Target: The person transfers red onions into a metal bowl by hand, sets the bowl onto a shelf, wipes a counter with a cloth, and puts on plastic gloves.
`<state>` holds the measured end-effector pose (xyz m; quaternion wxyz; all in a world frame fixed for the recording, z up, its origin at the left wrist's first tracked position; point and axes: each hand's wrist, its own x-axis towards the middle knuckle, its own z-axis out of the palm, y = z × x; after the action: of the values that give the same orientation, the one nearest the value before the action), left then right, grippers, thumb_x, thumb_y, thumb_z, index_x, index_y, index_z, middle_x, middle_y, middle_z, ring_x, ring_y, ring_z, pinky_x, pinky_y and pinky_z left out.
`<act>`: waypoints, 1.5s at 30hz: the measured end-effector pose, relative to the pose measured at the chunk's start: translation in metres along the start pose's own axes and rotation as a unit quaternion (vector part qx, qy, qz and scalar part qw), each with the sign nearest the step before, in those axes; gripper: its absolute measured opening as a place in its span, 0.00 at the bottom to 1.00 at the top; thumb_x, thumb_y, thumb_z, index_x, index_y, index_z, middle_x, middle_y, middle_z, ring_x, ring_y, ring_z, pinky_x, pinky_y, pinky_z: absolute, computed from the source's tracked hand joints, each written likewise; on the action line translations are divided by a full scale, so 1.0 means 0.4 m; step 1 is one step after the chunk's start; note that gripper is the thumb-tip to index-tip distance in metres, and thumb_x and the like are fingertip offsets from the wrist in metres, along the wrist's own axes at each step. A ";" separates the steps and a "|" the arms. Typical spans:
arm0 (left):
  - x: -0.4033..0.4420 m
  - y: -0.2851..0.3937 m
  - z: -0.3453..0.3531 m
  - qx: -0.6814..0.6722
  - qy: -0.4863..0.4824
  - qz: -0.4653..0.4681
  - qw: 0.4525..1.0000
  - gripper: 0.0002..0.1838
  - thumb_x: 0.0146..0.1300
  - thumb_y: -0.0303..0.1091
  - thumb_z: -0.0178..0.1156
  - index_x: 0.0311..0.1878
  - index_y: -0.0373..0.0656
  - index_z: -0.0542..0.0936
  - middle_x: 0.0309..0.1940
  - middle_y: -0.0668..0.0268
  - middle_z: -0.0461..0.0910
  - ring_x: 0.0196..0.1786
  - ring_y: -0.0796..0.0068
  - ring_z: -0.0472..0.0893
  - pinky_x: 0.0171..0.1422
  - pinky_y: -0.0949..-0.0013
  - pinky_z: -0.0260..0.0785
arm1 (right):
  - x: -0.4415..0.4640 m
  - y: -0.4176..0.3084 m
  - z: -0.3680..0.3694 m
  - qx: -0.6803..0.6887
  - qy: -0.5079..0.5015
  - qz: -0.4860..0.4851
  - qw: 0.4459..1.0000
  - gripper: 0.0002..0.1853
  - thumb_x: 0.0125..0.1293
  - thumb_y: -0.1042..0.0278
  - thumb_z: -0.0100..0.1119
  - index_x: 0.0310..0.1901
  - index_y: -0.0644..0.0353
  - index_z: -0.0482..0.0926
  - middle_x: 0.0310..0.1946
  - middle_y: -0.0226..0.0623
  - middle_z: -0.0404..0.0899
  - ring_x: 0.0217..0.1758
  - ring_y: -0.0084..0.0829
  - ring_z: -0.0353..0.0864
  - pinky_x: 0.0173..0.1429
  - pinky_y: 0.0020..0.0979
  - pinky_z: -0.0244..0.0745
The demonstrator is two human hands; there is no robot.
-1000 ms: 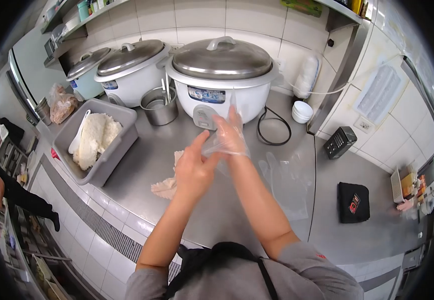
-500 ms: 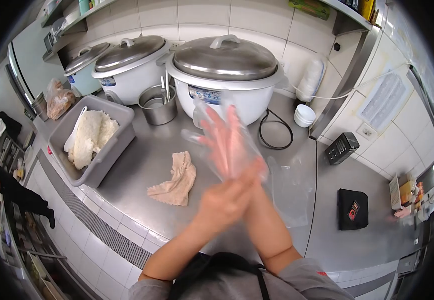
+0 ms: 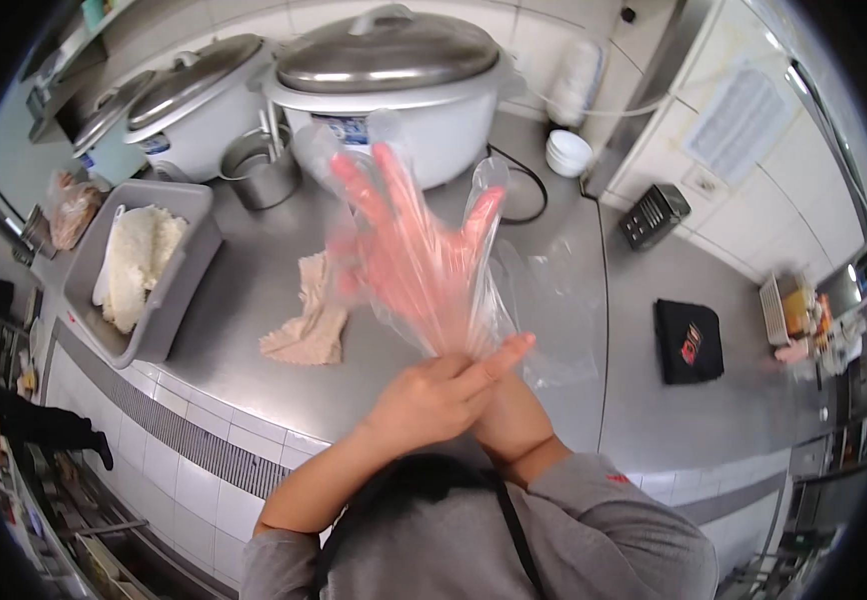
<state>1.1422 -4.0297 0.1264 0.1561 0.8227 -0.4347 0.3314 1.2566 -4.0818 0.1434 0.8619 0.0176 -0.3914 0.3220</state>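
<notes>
My right hand [image 3: 419,250] is inside a clear plastic glove [image 3: 444,285], its fingers spread in front of the large rice cooker [image 3: 394,100]. At its wrist, my left hand [image 3: 439,395] is bare and pinches the cuff of that glove. Another clear glove [image 3: 559,320] lies flat on the steel counter, right of the gloved hand. A crumpled beige cloth [image 3: 309,325] rests on the counter to the left.
A grey tub [image 3: 194,270] holding rice, a white cloth and a white scoop stands at the left. Behind are a steel pot [image 3: 262,180] and two more cookers. White bowls [image 3: 569,153], a black grater [image 3: 656,215] and folded black fabric [image 3: 689,340] are rightward. A person [image 3: 34,420] is far left.
The glove has been drawn further over my right hand, whose fingers have spread. My left hand has moved from its fingers down to the wrist. The view has tilted downward.
</notes>
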 end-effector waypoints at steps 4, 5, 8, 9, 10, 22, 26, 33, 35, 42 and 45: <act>-0.002 0.022 0.020 -0.030 -0.085 -0.001 0.996 0.18 0.42 0.24 0.57 0.42 0.40 0.77 0.62 0.68 0.67 0.29 0.77 0.71 0.31 0.77 0.70 | -0.087 -0.108 -0.040 -0.151 0.200 -0.210 0.945 0.38 0.58 0.31 0.43 0.66 0.43 0.56 0.68 0.33 0.54 0.65 0.52 0.58 0.63 0.66 0.48; -0.010 0.026 0.028 -0.040 -0.112 -0.008 0.993 0.22 0.42 0.23 0.57 0.46 0.40 0.77 0.62 0.67 0.66 0.32 0.75 0.73 0.35 0.74 0.72 | -0.129 -0.166 -0.047 -0.228 0.294 -0.257 0.892 0.35 0.61 0.37 0.45 0.66 0.45 0.57 0.66 0.34 0.57 0.64 0.49 0.60 0.63 0.64 0.50; -0.092 0.012 0.083 -0.107 -0.095 -0.071 0.987 0.29 0.42 0.22 0.58 0.54 0.45 0.74 0.62 0.66 0.66 0.43 0.65 0.74 0.48 0.64 0.71 | -0.286 -0.387 -0.089 -0.540 0.501 -0.250 0.629 0.22 0.62 0.57 0.56 0.54 0.62 0.71 0.49 0.36 0.74 0.40 0.25 0.73 0.48 0.33 0.69; -0.116 0.001 0.086 -0.111 -0.090 -0.102 0.985 0.28 0.44 0.23 0.57 0.54 0.46 0.74 0.61 0.65 0.67 0.45 0.63 0.74 0.49 0.63 0.70 | -0.369 -0.480 -0.129 -0.677 0.500 -0.183 0.508 0.22 0.59 0.55 0.58 0.49 0.63 0.74 0.45 0.38 0.77 0.38 0.29 0.76 0.46 0.34 0.71; -0.138 -0.010 0.086 -0.115 -0.084 -0.131 0.981 0.27 0.45 0.25 0.57 0.54 0.46 0.74 0.60 0.64 0.67 0.46 0.61 0.75 0.51 0.61 0.69 | -0.436 -0.549 -0.156 -0.788 0.480 -0.110 0.369 0.22 0.57 0.53 0.61 0.44 0.64 0.78 0.41 0.39 0.79 0.35 0.32 0.78 0.44 0.35 0.72; -0.102 0.066 0.336 -0.221 -0.184 -0.102 0.952 0.20 0.54 0.40 0.60 0.49 0.43 0.75 0.48 0.63 0.74 0.53 0.62 0.72 0.57 0.60 0.65 | -0.586 -0.531 -0.180 -0.830 0.491 0.030 0.261 0.18 0.57 0.59 0.60 0.43 0.64 0.78 0.40 0.44 0.79 0.42 0.38 0.77 0.47 0.34 0.71; -0.042 0.125 0.500 -0.178 -0.214 -0.049 0.959 0.17 0.55 0.40 0.59 0.45 0.42 0.76 0.46 0.64 0.74 0.51 0.64 0.73 0.53 0.61 0.67 | -0.500 -0.469 0.024 -0.805 0.521 -0.094 0.267 0.14 0.58 0.68 0.61 0.44 0.65 0.77 0.36 0.36 0.77 0.40 0.26 0.74 0.44 0.26 0.70; 0.040 0.047 0.459 -0.293 -0.025 -0.264 0.919 0.07 0.59 0.31 0.55 0.36 0.37 0.78 0.32 0.64 0.78 0.33 0.68 0.78 0.36 0.67 0.72 | -0.635 -0.363 0.172 -0.720 0.581 -0.206 0.318 0.12 0.61 0.66 0.59 0.43 0.64 0.77 0.37 0.30 0.76 0.41 0.22 0.74 0.46 0.25 0.70; 0.054 -0.025 0.320 -0.417 0.027 -0.398 0.817 0.08 0.61 0.30 0.54 0.39 0.37 0.78 0.29 0.67 0.78 0.31 0.75 0.77 0.36 0.71 0.71 | -0.649 -0.325 0.179 -0.709 0.567 -0.198 0.370 0.10 0.64 0.64 0.56 0.41 0.61 0.76 0.36 0.29 0.75 0.41 0.22 0.74 0.47 0.25 0.70; -0.231 -0.196 0.002 -0.245 0.334 -0.478 0.775 0.12 0.62 0.32 0.57 0.47 0.37 0.79 0.27 0.70 0.78 0.28 0.84 0.74 0.34 0.80 0.66 | -0.493 -0.122 0.038 -0.665 0.503 -0.045 0.550 0.08 0.61 0.70 0.58 0.39 0.63 0.76 0.34 0.27 0.74 0.39 0.21 0.71 0.44 0.24 0.68; -0.405 -0.176 -0.174 -0.275 0.468 -0.583 0.605 0.09 0.60 0.33 0.59 0.39 0.38 0.80 0.26 0.70 0.78 0.27 0.82 0.74 0.33 0.79 0.67 | -0.386 -0.008 0.051 -0.665 0.405 0.003 0.627 0.06 0.61 0.72 0.57 0.39 0.63 0.76 0.34 0.28 0.74 0.39 0.21 0.70 0.46 0.24 0.67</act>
<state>1.1060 -3.8523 0.0693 0.7171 0.5529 0.1982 0.3752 1.1697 -4.1737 0.0523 0.7098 -0.6940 -0.1103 -0.0482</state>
